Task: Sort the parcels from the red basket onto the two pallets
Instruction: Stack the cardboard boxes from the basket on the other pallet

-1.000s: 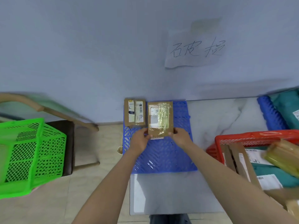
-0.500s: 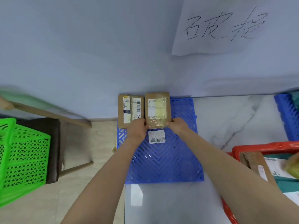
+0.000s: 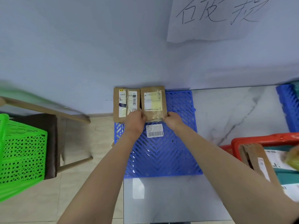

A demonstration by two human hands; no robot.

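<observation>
A brown cardboard parcel (image 3: 153, 104) with a yellowish label lies at the far edge of the blue pallet (image 3: 163, 151), against the wall. My left hand (image 3: 135, 121) grips its near left corner and my right hand (image 3: 173, 121) grips its near right corner. A second brown parcel (image 3: 125, 104) lies just left of it, touching my left hand. A loose white barcode label (image 3: 154, 130) sits on the pallet between my wrists. The red basket (image 3: 262, 140) at the right holds several parcels. A second blue pallet (image 3: 288, 107) shows at the far right.
The pallets and the basket rest on a white marble table (image 3: 226, 113) against a pale blue wall. A handwritten paper sign (image 3: 215, 18) hangs above. A green basket (image 3: 21, 156) sits on a dark chair (image 3: 51, 143) at the left, over a beige floor.
Both hands have pushed the parcel away from me to the pallet's far edge beside the other parcel. The barcode label has come into view behind it. The view has shifted left.
</observation>
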